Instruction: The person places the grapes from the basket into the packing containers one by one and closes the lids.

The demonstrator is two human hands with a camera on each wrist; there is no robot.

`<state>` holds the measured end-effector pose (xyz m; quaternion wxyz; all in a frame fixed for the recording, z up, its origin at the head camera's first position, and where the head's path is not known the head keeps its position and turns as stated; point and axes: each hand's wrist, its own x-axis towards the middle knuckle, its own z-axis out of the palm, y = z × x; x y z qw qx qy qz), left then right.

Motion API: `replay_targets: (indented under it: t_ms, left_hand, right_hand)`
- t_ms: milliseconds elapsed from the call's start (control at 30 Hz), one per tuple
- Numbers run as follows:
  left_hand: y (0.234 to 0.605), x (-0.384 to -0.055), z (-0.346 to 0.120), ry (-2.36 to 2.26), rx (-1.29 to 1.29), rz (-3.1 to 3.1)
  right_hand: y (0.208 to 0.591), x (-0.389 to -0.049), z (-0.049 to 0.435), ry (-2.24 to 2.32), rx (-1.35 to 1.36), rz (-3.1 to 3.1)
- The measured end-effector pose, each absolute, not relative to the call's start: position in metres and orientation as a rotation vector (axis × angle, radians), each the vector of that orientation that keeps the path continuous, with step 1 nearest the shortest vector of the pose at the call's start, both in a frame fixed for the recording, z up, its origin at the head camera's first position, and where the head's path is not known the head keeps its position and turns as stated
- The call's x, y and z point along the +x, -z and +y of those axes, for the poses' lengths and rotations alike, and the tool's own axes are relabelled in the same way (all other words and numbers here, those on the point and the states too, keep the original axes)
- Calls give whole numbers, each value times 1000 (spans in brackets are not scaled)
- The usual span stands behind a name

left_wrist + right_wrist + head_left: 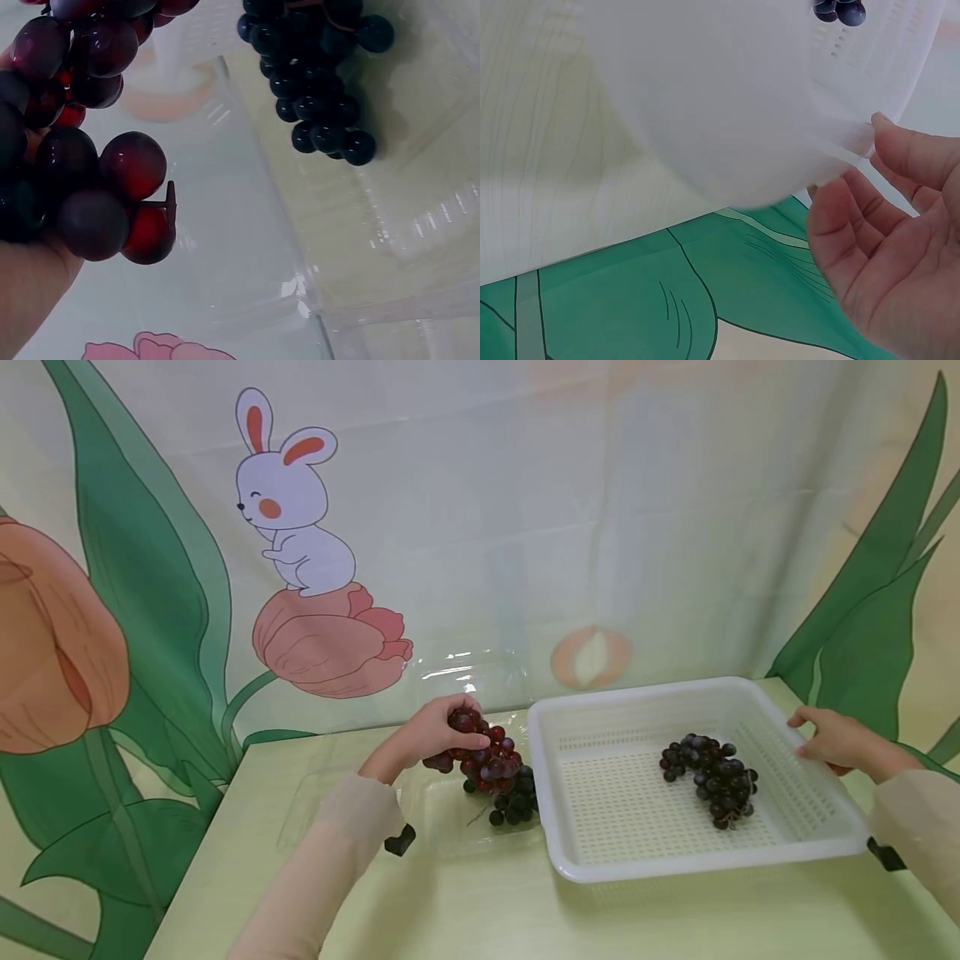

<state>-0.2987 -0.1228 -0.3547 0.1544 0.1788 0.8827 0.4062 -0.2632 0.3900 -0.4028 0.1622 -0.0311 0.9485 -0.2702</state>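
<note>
My left hand [429,733] holds a bunch of red grapes [491,767] over a clear plastic container [447,827], left of the white basket [675,865]. In the left wrist view the red grapes [94,217] hang close to the camera and hide most of the fingers. Below them, a bunch of dark grapes [512,810] lies in the clear container. Another dark bunch [701,762] sits inside the basket, right of its middle. My right hand [843,745] grips the basket's right rim, thumb and fingers on either side of it in the right wrist view [900,247].
The clear container's lid [472,675] stands up at the back, against a printed curtain [465,527] with a rabbit and tulips. The pale green table [480,910] ends at the curtain. The basket takes up much of the table's right half.
</note>
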Motion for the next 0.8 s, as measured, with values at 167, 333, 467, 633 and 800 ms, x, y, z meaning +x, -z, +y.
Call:
replay_targets:
  t_ms: [167,333,467,633,800]
  left_hand:
    - [369,-297,-128,-1138,510,2526]
    - [383,-294,-130,-1093,500,2533]
    - [391,-295,-130,-1048,489,2552]
    - [399,-298,-131,-995,511,2571]
    - [404,-300,-131,-985,518,2561]
  right_hand:
    - [403,-263,390,768,-80,2708]
    - [402,-263,389,772,-73,2701]
    - [402,-263,389,780,-71,2693]
    - [401,-263,389,784,-66,2690]
    - [401,-263,389,776,-79,2691]
